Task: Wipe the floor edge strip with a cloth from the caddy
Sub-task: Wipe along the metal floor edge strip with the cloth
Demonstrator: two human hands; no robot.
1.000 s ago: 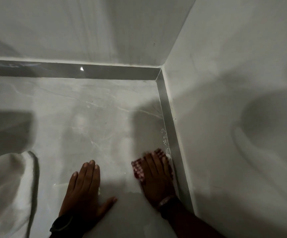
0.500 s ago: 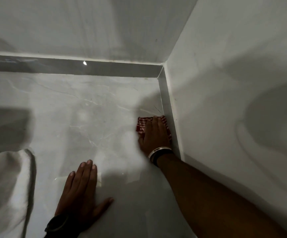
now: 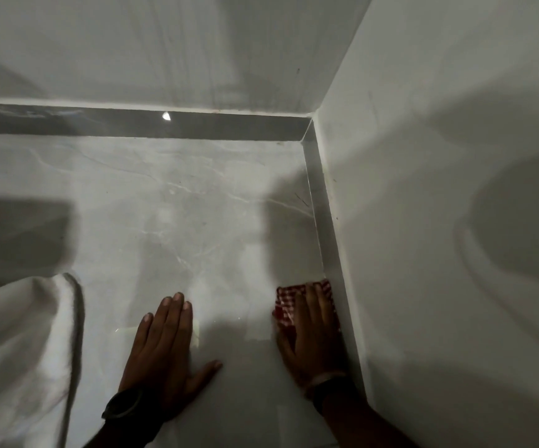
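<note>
Right hand, fingers flat, presses red-and-white checked cloth against grey glossy floor edge strip. Left hand rests splayed, grasping nothing, on pale marbled floor.

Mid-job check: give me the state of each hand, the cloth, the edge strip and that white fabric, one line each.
Right hand: pressed flat on the cloth, beside the right wall.
Left hand: flat on the floor, fingers spread, holding nothing.
Checked cloth: bunched under the right hand, against the strip.
Edge strip: glossy, running to the corner.
White fabric: draped at left, untouched.
</note>
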